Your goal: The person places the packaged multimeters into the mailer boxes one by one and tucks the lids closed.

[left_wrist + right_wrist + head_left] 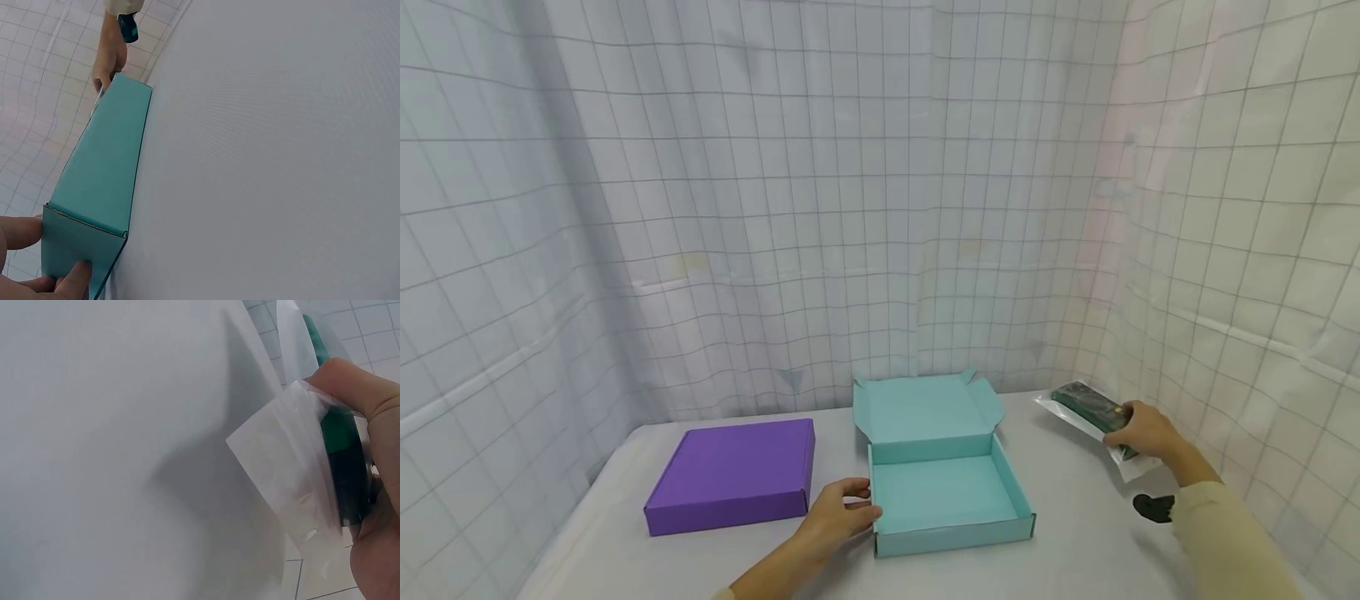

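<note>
An open teal cardboard box (951, 537) stands on the table with its lid (921, 408) folded back. My left hand (838, 517) touches the box's left wall with its fingers; the left wrist view shows fingertips (76, 281) against the outer side. At the far right, my right hand (1150, 429) grips a clear plastic bag (1138, 467) holding a green-and-black device (1090, 404). In the right wrist view, thumb and fingers pinch the bagged device (344, 465) above the table. The device's exact kind cannot be made out.
A closed purple box (730, 471) lies left of the teal one. White gridded curtains (880, 208) hang behind and on both sides of the white table (1075, 517). A dark strap piece (1153, 507) shows beside the right sleeve.
</note>
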`<state>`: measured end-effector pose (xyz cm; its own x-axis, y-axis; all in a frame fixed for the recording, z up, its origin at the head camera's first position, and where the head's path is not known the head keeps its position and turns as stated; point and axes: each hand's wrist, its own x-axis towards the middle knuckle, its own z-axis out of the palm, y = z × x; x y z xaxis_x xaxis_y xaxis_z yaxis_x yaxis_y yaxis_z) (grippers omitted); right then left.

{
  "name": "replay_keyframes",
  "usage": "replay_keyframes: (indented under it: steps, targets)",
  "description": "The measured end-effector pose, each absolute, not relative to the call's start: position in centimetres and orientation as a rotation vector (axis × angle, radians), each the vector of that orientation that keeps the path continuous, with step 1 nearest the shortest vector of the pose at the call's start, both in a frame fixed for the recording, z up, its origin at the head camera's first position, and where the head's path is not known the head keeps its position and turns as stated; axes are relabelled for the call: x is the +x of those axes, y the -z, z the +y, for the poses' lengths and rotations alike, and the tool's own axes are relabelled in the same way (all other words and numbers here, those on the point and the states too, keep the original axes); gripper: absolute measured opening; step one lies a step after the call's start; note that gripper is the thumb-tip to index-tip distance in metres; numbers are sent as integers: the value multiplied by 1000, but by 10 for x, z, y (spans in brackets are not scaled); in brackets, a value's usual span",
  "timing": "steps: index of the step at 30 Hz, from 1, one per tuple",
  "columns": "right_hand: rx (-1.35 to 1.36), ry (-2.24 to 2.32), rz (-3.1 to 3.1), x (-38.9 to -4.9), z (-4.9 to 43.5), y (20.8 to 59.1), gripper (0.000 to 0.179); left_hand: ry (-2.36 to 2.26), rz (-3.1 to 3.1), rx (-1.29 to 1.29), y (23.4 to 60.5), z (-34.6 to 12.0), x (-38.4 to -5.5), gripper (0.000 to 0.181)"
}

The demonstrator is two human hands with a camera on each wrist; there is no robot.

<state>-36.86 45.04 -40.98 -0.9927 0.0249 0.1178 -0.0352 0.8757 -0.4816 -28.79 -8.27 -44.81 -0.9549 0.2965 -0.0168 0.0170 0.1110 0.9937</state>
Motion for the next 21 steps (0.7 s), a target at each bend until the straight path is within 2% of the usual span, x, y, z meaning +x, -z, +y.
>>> replay_keyframes:
  steps: [21]
  targets:
    - [116,-906,-2905,-376,437,391,93,-1943,2158,292,448,-80,-290,62]
